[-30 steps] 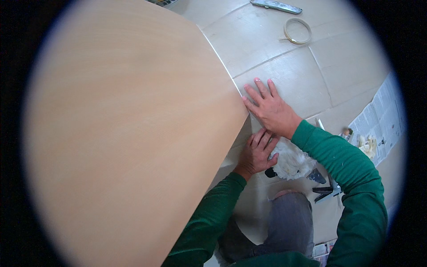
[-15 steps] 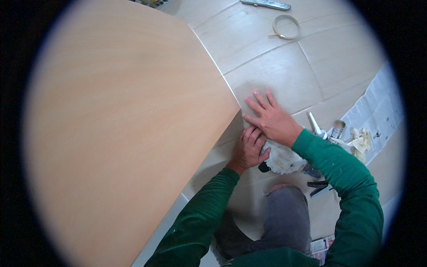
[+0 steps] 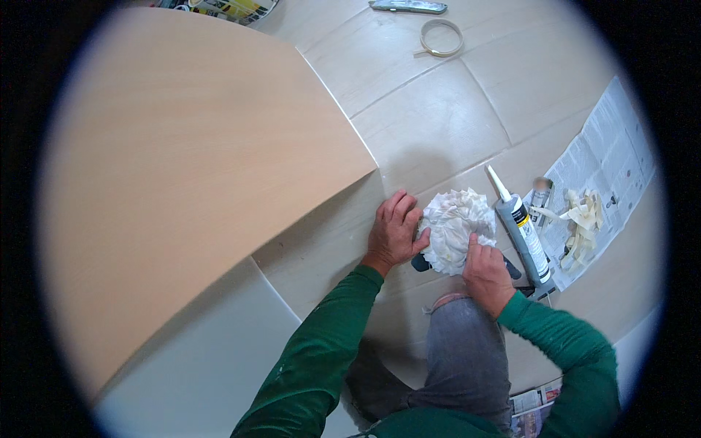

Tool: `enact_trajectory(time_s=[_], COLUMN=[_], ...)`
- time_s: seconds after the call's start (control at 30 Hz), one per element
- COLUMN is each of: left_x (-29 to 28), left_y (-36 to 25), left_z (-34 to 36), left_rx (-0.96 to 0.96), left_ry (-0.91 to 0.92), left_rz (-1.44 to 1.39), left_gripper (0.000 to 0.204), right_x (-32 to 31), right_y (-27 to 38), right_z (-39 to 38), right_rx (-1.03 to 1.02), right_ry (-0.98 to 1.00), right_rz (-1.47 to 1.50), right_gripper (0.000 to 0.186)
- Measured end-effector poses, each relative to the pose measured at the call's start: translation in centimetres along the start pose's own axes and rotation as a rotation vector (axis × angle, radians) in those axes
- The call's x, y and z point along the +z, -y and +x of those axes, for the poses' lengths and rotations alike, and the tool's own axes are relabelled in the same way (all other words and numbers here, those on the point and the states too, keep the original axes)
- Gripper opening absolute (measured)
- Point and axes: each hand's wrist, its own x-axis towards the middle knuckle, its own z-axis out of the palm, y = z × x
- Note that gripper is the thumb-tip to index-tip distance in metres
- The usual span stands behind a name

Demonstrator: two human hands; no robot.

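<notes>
Crumpled white cloth (image 3: 456, 223) right of the frame's centre
Left hand (image 3: 395, 232) half-open, holding nothing, thumb at its edge; right hand (image 3: 488, 276), fingers bunched, at its lower right, grip impossible to tell.

Your left hand (image 3: 395, 230) is set farther forward than your right hand (image 3: 488, 274)

Your green-sleeved left forearm (image 3: 318, 347) slants up and inward from the lower edge. That hand shows its back, fingers slightly bent and close together, thumb angled out to the right. Your right arm (image 3: 566, 328), also green-sleeved, is sharply bent at the elbow. Its hand points forward and leftward, fingers curled. Your two hands are near each other, apart.
</notes>
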Motion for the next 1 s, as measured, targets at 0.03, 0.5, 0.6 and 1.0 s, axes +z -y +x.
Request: enact_trajectory(time_s=[0.03, 0.5, 0.6, 1.0], left_x=[0.1, 0.7, 0.5, 0.6], left_y=[0.0, 0.5, 0.6, 0.8], left_z=[0.1, -0.2, -0.4, -0.6], left_rx=[0.002, 0.002, -0.014, -0.023], left_ry=[-0.001, -0.031, -0.018, 0.011], left_rz=[0.004, -0.031, -0.036, -0.01], left_gripper=[0.049, 0.048, 0.047, 0.048], right_x=[0.1, -6.9, -8.2, -7.4], right_y=[-0.5, -5.5, -4.6, -4.3], right_z=[0.0, 24.4, 29.2, 26.9], right_rx=[-0.079, -0.224, -0.222, -0.435], right_ry=[0.015, -0.587, -0.589, -0.409], right_rz=[-0.061, 0.439, 0.369, 0.19], right_gripper=[0.045, 0.044, 0.046, 0.051])
